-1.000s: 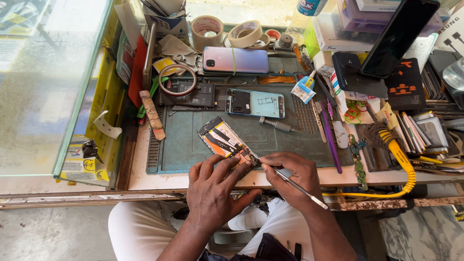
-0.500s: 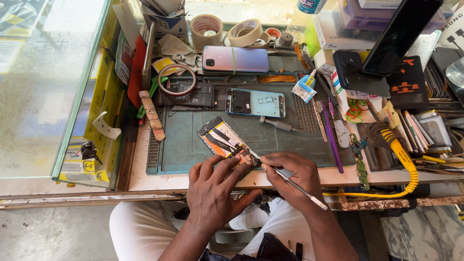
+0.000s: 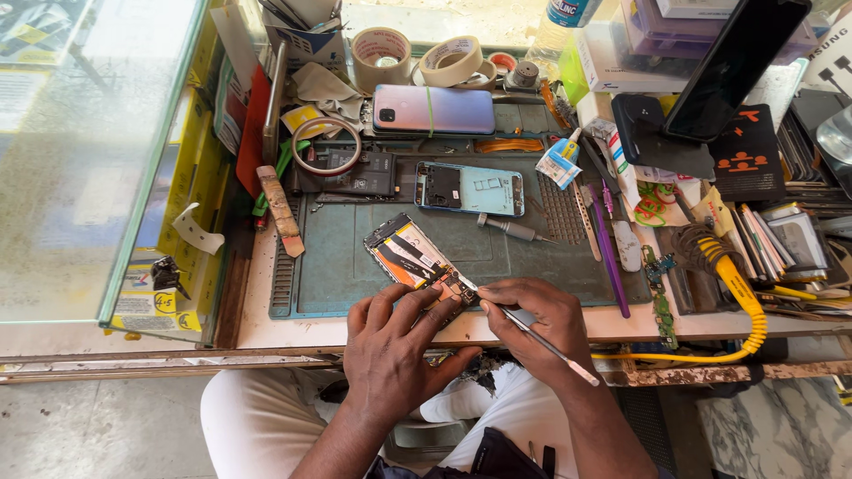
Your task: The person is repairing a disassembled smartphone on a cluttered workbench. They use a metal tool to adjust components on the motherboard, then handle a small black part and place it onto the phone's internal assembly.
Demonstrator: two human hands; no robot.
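Observation:
An opened phone [image 3: 415, 259] with its insides showing lies tilted on a green work mat [image 3: 355, 266] near the table's front edge. My left hand [image 3: 395, 350] presses on the phone's near end with spread fingers. My right hand [image 3: 532, 324] grips a thin metal tool [image 3: 552, 348] like a pen, with its tip touching the phone's lower end next to my left fingertips.
On the mat lie a blue phone frame [image 3: 469, 188], a screwdriver [image 3: 510, 230] and a purple tool [image 3: 611, 266]. Behind are a pink-blue phone [image 3: 433, 110] and tape rolls [image 3: 382, 49]. A glass case [image 3: 89, 151] stands left; a yellow coiled cable [image 3: 741, 302] lies right.

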